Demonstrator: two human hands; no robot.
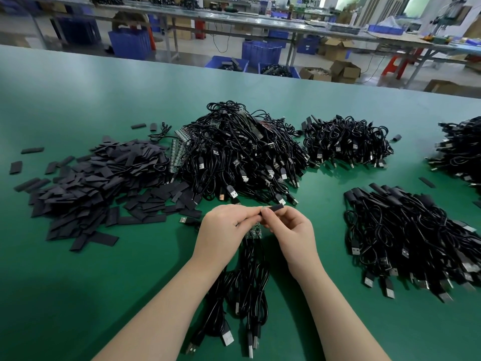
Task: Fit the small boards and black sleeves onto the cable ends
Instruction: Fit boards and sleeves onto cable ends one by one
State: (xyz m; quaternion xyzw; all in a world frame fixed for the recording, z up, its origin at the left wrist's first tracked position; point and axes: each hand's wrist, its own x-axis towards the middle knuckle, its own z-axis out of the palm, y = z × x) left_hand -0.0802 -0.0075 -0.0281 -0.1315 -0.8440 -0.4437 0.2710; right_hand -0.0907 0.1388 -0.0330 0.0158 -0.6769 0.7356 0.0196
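Both hands meet just above the green table point(78, 269), near its front edge. The right hand point(291, 230) pinches a black sleeve point(275, 207) between curled fingers; its long axis runs left to right, tilted slightly up at the right end. The left hand point(223, 227) grips the other end with curled fingers, and small green boards point(253, 233) show beneath it, with looped cables point(247, 290) hanging toward the person. A heap of flat sleeves point(99, 183) lies left, a big cable pile point(239, 155) behind. Blue crates point(260, 53) beyond hold dark items.
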